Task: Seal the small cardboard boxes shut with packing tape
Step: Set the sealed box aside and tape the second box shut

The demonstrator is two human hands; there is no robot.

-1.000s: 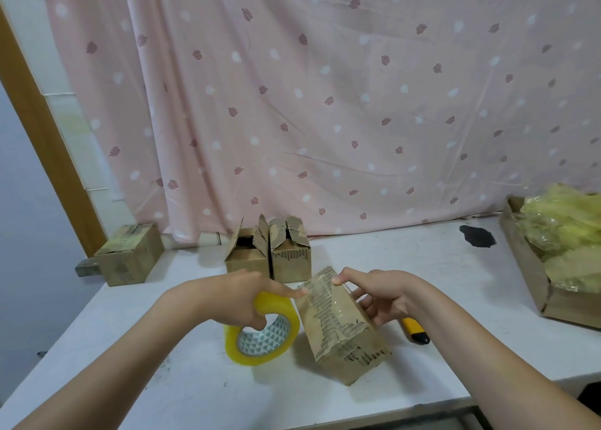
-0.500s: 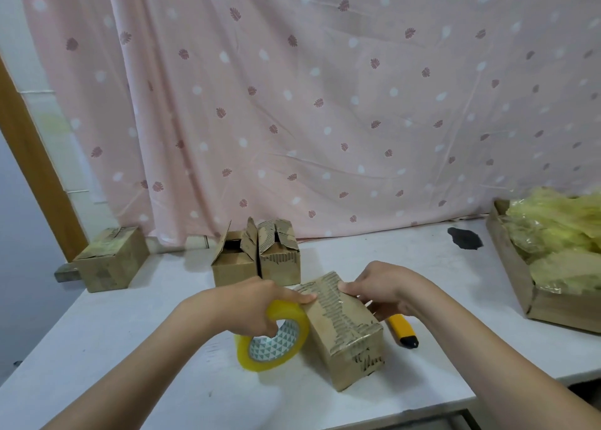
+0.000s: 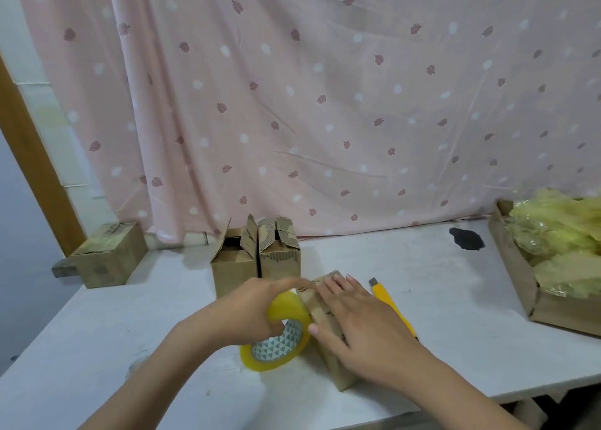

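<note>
- Pressing flat on top of the small brown cardboard box [image 3: 328,348] is my right hand [image 3: 357,322], fingers straight and close together, thumb stretched along the box's left edge.
- That box lies on the white tabletop [image 3: 422,286] near the front edge, most of its top hidden under my palm.
- My left hand [image 3: 247,312] grips the yellow roll of clear packing tape [image 3: 278,338], fingers curled over the top of the roll; its forefinger reaches toward the box's far corner, though it is blurred and I cannot tell if it touches.
- The roll stands on edge, touching the box's left side.
- Just beside the box on the right lies a yellow utility knife [image 3: 392,306], partly covered by my right wrist.
- Behind the roll stand two open brown cardboard boxes [image 3: 257,260], side by side and touching, their flaps up.
- At the far left corner sits another closed brown cardboard box [image 3: 109,257].
- Along the right edge a shallow cardboard tray [image 3: 520,276] holds crumpled yellowish plastic wrap [image 3: 559,244].
- A dark patch [image 3: 466,238] marks the tabletop near the tray.
- A pink curtain with a leaf print [image 3: 325,104] hangs behind it all.
</note>
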